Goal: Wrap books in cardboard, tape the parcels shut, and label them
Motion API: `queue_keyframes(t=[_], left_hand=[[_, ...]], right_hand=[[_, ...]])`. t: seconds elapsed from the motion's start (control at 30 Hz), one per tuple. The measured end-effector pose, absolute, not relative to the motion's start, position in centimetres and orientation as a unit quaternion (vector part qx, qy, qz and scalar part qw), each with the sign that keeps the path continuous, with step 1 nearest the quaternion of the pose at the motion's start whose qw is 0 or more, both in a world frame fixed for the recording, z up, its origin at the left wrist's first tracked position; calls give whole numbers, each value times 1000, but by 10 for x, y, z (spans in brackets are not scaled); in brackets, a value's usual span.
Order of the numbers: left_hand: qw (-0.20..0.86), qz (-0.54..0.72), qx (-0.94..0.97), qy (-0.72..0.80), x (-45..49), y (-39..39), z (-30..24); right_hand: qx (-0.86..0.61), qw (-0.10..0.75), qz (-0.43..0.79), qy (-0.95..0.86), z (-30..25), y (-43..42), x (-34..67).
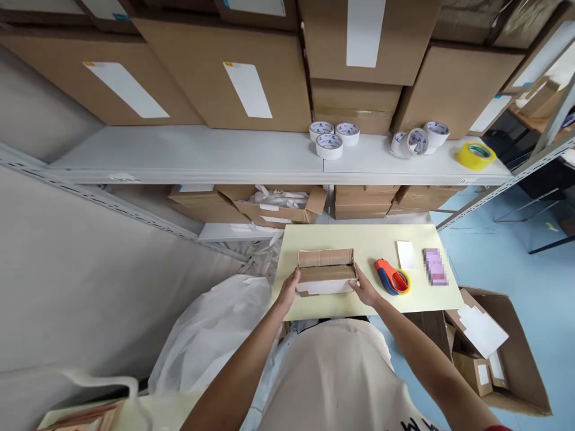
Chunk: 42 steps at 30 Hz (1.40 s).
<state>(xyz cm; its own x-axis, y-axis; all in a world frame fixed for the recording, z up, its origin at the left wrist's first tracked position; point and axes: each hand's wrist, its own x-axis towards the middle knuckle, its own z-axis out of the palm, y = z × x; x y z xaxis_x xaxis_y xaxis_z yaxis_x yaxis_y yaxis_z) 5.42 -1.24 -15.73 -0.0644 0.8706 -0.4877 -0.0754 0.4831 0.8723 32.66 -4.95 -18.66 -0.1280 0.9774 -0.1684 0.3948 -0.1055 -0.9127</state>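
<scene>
A small cardboard box (326, 274) with a white label on its near side rests on or just over the pale yellow table (359, 239). My left hand (288, 288) grips its left end, and my right hand (365, 288) holds the right end. Its top shows a dark gap between the cardboard flaps. Right of the box lies a red and blue tape dispenser (392, 277) with a yellow roll. Beyond that are a white card (406, 255) and a purple, blurred-out item (435, 267).
Ahead runs a grey shelf (202, 149) with large cartons, several white tape rolls (329, 146) and a yellow tape roll (476, 155). An open carton (521, 359) of smaller boxes stands on the floor at right. White plastic sheeting (211, 335) bulges at left.
</scene>
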Motion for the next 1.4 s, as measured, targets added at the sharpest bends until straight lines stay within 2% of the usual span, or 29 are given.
queue_keyframes(t=[0.23, 0.4, 0.73, 0.8, 0.9, 1.0, 1.13, 1.2, 1.4], left_hand=[[571, 373, 391, 617, 30, -9, -167], [565, 345, 427, 616, 34, -1, -173], [556, 248, 496, 619, 59, 14, -176], [518, 235, 509, 646, 59, 13, -178], [386, 233, 557, 697, 58, 9, -175], [265, 252, 623, 692, 61, 3, -164], [220, 273, 695, 628, 85, 4, -144], [230, 262, 730, 588, 107, 8, -134], [304, 184, 791, 499, 193, 29, -117]], right_hand=[[-684, 302, 462, -478, -158, -35, 310], [-700, 352, 467, -410, -167, -39, 300], [-739, 329, 399, -431, -180, -40, 313], [-747, 334, 374, -437, -186, -47, 310], [-758, 339, 283, -480, -192, -69, 311], [-760, 308, 191, -539, -189, -100, 329], [-774, 244, 132, -568, -183, -130, 376], [-788, 213, 148, -558, -186, -130, 396], [-807, 86, 309, -496, -200, -86, 409]])
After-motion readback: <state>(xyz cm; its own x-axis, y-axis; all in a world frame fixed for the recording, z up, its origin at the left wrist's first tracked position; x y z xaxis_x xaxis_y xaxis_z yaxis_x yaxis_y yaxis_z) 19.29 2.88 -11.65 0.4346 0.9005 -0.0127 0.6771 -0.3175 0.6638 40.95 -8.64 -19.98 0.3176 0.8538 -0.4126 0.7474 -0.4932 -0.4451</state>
